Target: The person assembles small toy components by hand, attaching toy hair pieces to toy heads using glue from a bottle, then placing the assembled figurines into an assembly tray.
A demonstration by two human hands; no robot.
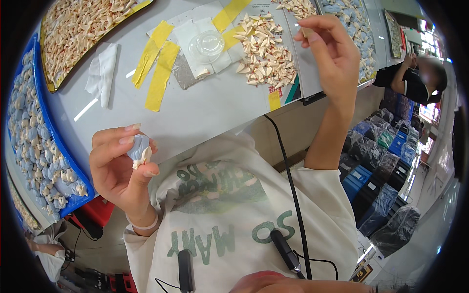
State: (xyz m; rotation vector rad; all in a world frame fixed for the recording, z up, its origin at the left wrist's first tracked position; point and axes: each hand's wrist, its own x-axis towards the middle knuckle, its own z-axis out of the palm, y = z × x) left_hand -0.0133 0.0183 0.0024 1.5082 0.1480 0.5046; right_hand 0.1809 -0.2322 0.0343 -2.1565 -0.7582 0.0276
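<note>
Pinched between the thumb and fingers of my left hand (115,168) is a small blue-and-cream figurine (139,149), held over the near edge of the table. My right hand (337,61) is raised at the right, beside a pile of small cream pointed pieces (268,53) with reddish tips. Its thumb and forefinger are closed on a small cream piece (307,32), mostly covered by the fingertips. Between the hands, a clear round dish (210,45) sits on white padding (188,36) on the table.
A blue tray (46,115) of similar figurines stands at the left. A yellow-rimmed tray (51,84) of cream pieces lies far left, near a folded white cloth (103,73). Yellow tape strips (163,75) mark the table (205,107). A black cable (288,166) hangs before me. Another person (415,80) sits at right.
</note>
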